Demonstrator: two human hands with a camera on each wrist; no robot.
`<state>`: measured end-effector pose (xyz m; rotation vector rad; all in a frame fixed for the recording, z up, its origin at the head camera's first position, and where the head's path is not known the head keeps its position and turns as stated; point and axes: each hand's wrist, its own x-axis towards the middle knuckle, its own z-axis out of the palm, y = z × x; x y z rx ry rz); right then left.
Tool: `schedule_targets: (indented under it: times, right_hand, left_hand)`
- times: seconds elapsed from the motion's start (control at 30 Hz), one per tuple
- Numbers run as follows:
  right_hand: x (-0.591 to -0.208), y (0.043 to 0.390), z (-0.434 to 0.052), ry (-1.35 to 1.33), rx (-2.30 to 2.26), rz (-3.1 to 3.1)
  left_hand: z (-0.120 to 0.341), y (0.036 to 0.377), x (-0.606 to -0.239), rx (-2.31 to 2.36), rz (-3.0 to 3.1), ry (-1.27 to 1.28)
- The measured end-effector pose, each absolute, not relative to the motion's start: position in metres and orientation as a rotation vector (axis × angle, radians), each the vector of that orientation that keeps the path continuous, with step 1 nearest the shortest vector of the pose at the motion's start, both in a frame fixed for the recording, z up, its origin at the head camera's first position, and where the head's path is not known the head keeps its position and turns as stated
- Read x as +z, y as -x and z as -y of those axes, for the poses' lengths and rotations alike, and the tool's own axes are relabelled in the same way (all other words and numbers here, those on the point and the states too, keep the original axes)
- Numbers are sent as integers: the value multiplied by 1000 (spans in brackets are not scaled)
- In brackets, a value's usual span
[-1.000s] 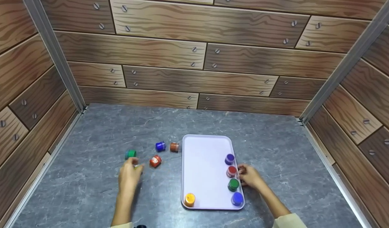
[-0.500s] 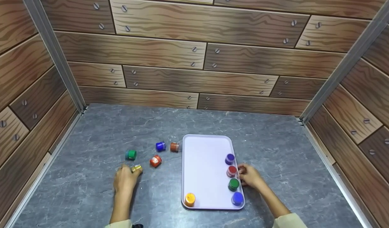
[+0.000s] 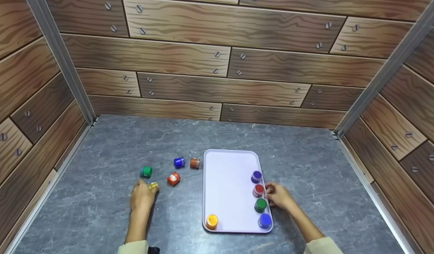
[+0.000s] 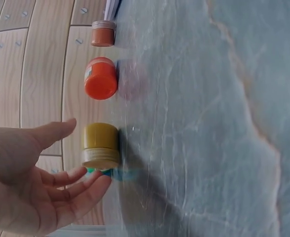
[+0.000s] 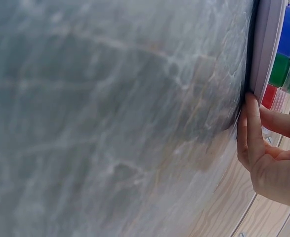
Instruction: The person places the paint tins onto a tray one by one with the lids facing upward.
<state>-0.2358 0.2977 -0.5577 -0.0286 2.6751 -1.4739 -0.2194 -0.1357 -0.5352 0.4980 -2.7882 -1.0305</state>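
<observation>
My left hand is around a small yellow paint jar lying on its side. In the left wrist view the thumb is apart from the jar, and the fingers are near its lid; whether they touch it I cannot tell. Just beyond lies a green jar. My right hand pinches the right rim of a pale lilac tray, fingers at the underside and thumb above. Along that side of the tray stand a purple jar, a red jar, a green-lidded jar and a blue jar.
An orange-yellow jar stands in the tray's near left corner. Left of the tray lie an orange-red jar, a blue-violet jar and a brown jar. Wood-patterned walls enclose the grey marbled table.
My left hand has drawn back toward me from the green jar, uncovering the yellow jar, then edged slightly forward again. My right hand and the tray have stayed put.
</observation>
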Motion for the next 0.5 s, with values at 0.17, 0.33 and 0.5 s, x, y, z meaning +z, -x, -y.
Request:
schedule_targets:
  times: [0.17,0.33,0.5]
  right_hand:
    - [-556,235,-297,6,-1466,-2690]
    - [-555,235,-296,-3,-1465,-2690]
    - [-555,235,-297,43,-1452,-2685]
  left_hand:
    - [137,222,-537,-1030,2799,-459]
    - [134,228,-539,-1024,2780,-474]
    - [132,231,-541,-998,2747,-501]
